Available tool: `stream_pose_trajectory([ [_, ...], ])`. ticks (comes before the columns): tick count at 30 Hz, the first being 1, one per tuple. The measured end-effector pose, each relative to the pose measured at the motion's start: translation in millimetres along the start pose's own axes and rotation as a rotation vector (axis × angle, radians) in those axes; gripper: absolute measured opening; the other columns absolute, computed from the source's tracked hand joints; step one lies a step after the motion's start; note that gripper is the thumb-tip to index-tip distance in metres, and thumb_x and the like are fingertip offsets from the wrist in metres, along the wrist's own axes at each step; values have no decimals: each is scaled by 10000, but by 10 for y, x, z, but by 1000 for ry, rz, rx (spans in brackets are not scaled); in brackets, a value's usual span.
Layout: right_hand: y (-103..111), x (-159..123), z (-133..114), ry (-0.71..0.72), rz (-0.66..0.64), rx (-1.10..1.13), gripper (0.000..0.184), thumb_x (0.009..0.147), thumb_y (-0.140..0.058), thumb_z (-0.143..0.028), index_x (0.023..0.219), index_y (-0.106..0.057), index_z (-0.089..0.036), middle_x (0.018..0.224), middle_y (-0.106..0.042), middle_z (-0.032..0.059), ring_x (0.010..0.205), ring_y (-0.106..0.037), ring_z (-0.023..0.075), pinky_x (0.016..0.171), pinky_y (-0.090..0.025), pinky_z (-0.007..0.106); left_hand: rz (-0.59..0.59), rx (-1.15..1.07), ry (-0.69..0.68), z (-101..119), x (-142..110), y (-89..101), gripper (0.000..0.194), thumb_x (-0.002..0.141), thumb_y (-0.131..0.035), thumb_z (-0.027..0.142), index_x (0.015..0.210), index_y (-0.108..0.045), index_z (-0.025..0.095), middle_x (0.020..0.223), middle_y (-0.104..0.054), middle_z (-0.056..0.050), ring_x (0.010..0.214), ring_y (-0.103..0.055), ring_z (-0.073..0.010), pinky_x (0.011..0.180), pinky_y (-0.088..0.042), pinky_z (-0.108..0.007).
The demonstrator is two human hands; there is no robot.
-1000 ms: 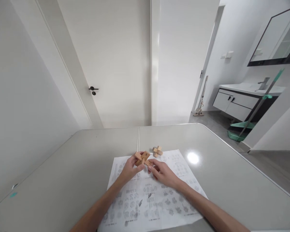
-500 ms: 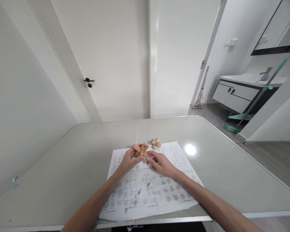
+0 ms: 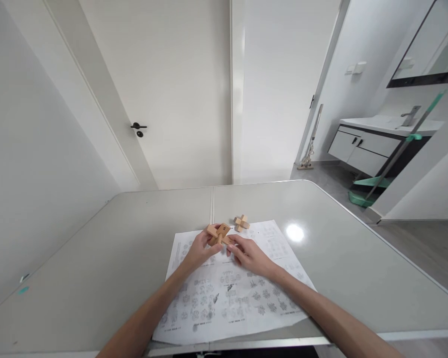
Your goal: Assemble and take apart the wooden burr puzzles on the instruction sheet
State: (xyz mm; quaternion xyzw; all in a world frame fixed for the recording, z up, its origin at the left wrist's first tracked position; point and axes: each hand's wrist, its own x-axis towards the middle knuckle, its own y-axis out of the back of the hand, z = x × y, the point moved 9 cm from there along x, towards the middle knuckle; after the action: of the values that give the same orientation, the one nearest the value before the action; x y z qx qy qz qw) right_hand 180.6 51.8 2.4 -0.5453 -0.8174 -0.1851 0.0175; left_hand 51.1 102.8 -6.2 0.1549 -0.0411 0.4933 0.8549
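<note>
My left hand (image 3: 199,249) is closed around a wooden interlocking puzzle (image 3: 223,229) made of flat light-brown pieces, one marked with a dark character. From the other side, my right hand (image 3: 249,253) pinches the end of a piece that juts out of the same puzzle. Both hands are just above a printed paper sheet (image 3: 242,325) covered with rows of small grey diagrams. Beyond my right hand, a second, cross-shaped wooden puzzle (image 3: 241,223) rests at the sheet's far edge. My fingers hide the lower part of the held puzzle.
The sheet lies on a grey-white table (image 3: 97,268) with a seam across it. Past the table stand white doors (image 3: 179,89), one with a black handle (image 3: 138,126). At the right are a mop (image 3: 312,141), a washbasin cabinet (image 3: 362,146) and a green dustpan (image 3: 360,199).
The view has shifted very slightly. Both hands keep their hold on the wooden puzzle, and the cross-shaped puzzle stays in place.
</note>
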Motion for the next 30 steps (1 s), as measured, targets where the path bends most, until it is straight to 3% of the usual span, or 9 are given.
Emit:
stream_pose_trajectory([
  [8,49,-1,13,17,47,-64,405,1002,-416,-555,1064,-586,-193,752,-649,21,536,-520,139,547,-408,265,40,80,-1,72,-29,16,680,770,-786,460,1349,-531,211,1303,-640,-138,1194,-599,-323,1010,-449,-417],
  [14,32,-7,2,3,23,-28,399,1005,-415,-546,1085,-586,-194,752,-649,17,524,-508,130,535,-404,259,17,22,12,-9,-19,24,690,778,-778,481,1358,-521,209,1321,-632,-143,1236,-574,-327,1042,-429,-427],
  [23,25,21,34,-4,8,80,424,993,-433,-560,1170,-554,-194,919,-666,48,546,-533,112,542,-441,259,1,-97,25,7,4,-56,688,816,-723,552,1369,-517,198,1306,-638,-145,1211,-590,-337,1023,-449,-442],
  [30,65,15,-4,-3,-3,12,423,1004,-416,-550,1173,-588,-203,717,-615,10,553,-538,151,555,-431,279,-37,40,58,97,-27,-6,717,788,-778,428,1416,-496,229,1373,-596,-139,1261,-554,-329,1063,-430,-451],
])
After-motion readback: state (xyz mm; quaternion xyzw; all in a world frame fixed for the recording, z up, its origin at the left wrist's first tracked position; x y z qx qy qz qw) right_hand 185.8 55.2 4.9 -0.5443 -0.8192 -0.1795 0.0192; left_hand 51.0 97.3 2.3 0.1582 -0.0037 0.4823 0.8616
